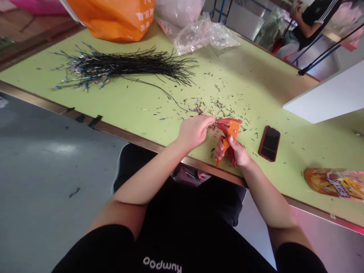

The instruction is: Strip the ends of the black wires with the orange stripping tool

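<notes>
My right hand [234,151] is wrapped round the handles of an orange crimping tool [231,131] at the near edge of the green table [127,106]. My left hand [195,131] is pinched on a thin black wire [214,123] whose end sits at the tool's jaws. A long black wire [159,90] trails away across the table towards a big bundle of black wires with blue tips [113,67] at the far left. Small wire offcuts [218,104] lie scattered just beyond both hands.
A black phone in a red case [269,143] lies right of the tool. A snack packet [335,183] is at the near right, a white box [327,94] beyond it. An orange bag [113,17] and clear plastic bags [199,32] are at the far edge. Another person [309,19] sits at the far right.
</notes>
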### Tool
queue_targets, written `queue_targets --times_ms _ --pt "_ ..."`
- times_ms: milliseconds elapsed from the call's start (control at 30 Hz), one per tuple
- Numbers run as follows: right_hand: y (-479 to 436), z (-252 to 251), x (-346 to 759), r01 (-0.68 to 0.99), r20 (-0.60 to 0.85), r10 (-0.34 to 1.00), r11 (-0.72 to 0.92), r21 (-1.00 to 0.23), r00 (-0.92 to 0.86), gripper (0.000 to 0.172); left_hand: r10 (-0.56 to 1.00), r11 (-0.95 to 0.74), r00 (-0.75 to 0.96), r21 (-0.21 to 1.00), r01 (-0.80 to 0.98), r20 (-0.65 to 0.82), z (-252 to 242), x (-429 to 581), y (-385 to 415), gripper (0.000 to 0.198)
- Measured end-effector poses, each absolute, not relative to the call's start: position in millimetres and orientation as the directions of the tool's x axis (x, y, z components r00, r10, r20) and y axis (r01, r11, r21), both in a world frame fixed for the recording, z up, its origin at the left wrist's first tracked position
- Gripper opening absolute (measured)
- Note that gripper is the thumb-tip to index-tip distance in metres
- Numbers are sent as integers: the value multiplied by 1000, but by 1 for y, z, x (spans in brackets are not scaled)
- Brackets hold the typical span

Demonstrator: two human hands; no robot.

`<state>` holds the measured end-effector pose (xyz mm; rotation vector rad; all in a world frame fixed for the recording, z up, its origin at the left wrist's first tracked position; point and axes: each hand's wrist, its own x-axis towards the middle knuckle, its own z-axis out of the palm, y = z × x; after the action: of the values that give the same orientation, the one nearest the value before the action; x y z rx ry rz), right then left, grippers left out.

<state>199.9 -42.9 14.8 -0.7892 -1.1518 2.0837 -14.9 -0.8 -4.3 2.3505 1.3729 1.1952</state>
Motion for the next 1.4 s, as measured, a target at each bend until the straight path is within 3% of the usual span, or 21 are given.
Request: queue_targets --times_ms 667,1133,1400 --pt "-52 17 189 -129 -220 849 -316 -940 -481 62 813 -520 242 472 712 530 -5 -15 -3 44" --pt "-58 14 195 -191 -93 866 -212 -959 -492 57 811 -535 249 501 680 529 1 -21 -2 42" --pt "-62 20 200 -266 -6 838 -181 -947 -546 50 761 -600 230 521 607 607 -2 -14 -5 38"
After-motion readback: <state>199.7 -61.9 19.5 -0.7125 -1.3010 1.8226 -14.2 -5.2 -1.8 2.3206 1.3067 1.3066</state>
